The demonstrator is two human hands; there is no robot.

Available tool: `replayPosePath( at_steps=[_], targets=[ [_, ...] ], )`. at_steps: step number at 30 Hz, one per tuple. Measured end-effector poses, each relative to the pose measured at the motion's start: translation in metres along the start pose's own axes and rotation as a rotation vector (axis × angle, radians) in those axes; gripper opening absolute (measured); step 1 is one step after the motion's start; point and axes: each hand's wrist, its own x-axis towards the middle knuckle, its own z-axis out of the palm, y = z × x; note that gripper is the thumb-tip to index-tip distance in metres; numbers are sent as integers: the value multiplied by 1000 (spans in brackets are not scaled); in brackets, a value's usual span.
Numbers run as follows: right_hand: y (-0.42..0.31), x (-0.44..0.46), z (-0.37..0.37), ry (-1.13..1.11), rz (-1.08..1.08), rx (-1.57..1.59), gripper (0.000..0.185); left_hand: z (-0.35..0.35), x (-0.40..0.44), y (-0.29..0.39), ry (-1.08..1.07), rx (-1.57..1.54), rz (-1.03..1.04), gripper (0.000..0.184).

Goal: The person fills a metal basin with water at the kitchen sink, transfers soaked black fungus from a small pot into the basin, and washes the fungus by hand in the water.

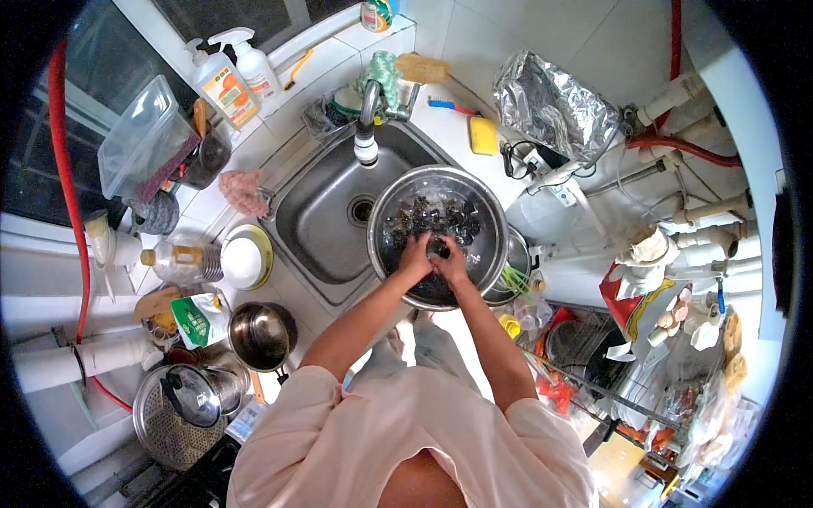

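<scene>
A round metal bowl (494, 199) stands at the right edge of the steel sink, partly over it. Inside are dark, glossy pieces (453, 216), which look wet; what they are I cannot tell. Both of my hands are down in the bowl, close together near its middle. My left hand (415, 256) has its fingers curled at a dark piece, and my right hand (450, 261) is curled beside it from the other side. A small dark thing shows between the fingertips. Above the sink hangs the faucet (369, 110), just left of the bowl.
The sink basin (318, 220) lies left of the bowl. A yellow sponge (483, 135) and a foil-covered item (555, 106) are behind on the right. White bowls (243, 261), a metal pot (258, 334) and spray bottles (224, 89) stand at left. A wire rack (610, 385) is at right.
</scene>
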Motion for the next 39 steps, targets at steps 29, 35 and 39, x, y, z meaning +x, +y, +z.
replayPosePath(
  at_steps=[29,35,39],
  targets=[
    [16,50,-18,140,-205,-161,54,6,45,-25,38,-552,-112,80],
    [-20,44,18,160,-175,258,15,4,46,-14,-1,-886,-76,51],
    [-27,46,10,322,-324,-101,15,-10,44,-9,88,-362,-112,54]
  ],
)
